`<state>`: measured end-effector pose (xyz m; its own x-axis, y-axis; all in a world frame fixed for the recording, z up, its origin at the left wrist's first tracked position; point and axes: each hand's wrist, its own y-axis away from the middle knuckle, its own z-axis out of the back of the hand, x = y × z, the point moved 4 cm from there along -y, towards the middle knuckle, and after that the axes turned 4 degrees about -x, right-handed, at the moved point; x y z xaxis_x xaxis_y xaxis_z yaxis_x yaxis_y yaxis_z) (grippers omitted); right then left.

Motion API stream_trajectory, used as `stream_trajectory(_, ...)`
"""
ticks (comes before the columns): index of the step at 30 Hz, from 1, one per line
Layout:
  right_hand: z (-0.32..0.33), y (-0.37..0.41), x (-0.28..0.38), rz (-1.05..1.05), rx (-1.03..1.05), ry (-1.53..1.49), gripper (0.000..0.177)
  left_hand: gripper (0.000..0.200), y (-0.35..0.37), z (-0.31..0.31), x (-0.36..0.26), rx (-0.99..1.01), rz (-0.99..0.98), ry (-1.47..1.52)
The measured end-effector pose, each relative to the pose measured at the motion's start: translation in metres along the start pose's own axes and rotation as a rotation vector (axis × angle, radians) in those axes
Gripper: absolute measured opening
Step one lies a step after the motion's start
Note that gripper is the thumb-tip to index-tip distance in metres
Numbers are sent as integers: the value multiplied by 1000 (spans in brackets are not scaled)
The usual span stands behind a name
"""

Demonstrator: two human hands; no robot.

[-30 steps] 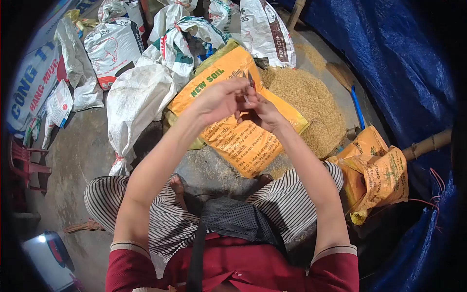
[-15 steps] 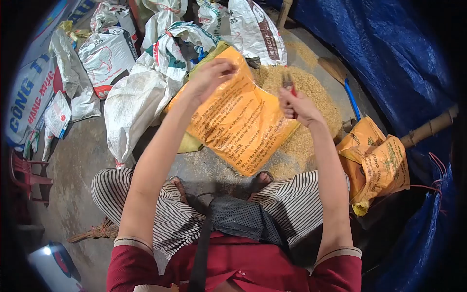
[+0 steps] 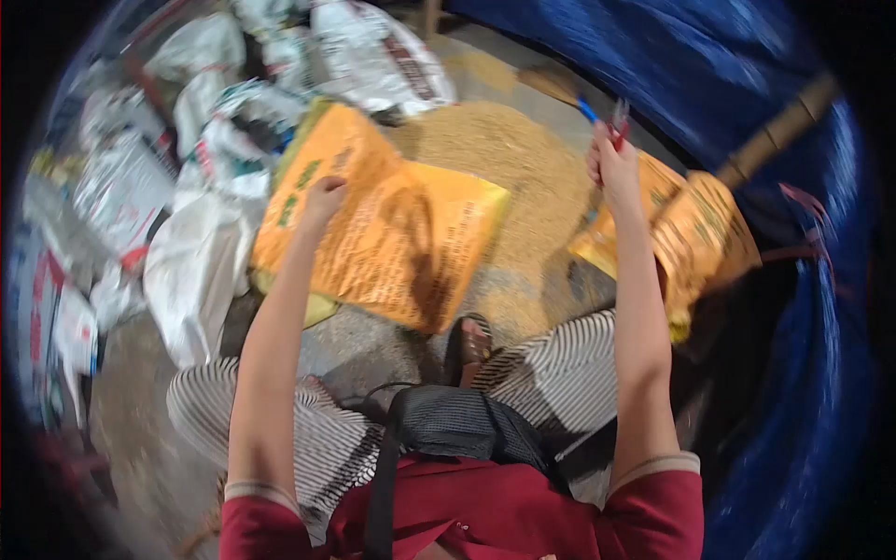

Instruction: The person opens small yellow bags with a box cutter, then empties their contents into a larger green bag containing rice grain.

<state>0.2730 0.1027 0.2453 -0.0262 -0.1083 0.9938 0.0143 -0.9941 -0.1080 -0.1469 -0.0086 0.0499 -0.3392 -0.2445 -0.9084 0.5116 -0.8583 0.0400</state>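
A flat orange printed sack (image 3: 373, 219) lies in front of me, partly over the grain heap (image 3: 509, 154). My left hand (image 3: 327, 193) is closed above the left part of this sack; what its fingers hold, if anything, is hidden. Farther right, my right hand (image 3: 614, 168) is closed around a small red-handled tool with two metal prongs (image 3: 620, 119). That hand is raised, away from the flat sack, and overlaps a crumpled orange sack (image 3: 705, 224) in the view. The picture is blurred.
White sacks (image 3: 191, 271) crowd the left and back. A wooden-looking blade with a blue handle (image 3: 586, 107) lies behind the grain. Blue tarpaulin (image 3: 644, 51) and a bamboo pole (image 3: 779, 131) border the right. My sandalled foot (image 3: 474, 341) stands near the flat sack.
The view has swung right, so the sacks and grain appear farther left. My right hand has moved away from the flat sack with the tool. My left hand has changed from loosely curled to closed.
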Motion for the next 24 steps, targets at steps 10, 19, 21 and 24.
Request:
stream_trajectory(10,224,-2,69,20,-291,474,32,27,19,-55,-51,328,150,168)
stream_trajectory(19,305,68,144,34,-1047,1480,36,27,27,-51,-52,354,159,182)
stream_trajectory(21,321,74,147,53,-1126,1521,33,27,27,-49,-49,359,149,175)
stream_trajectory(24,336,82,157,21,-1179,1572,30,26,35,-42,-54,305,162,198)
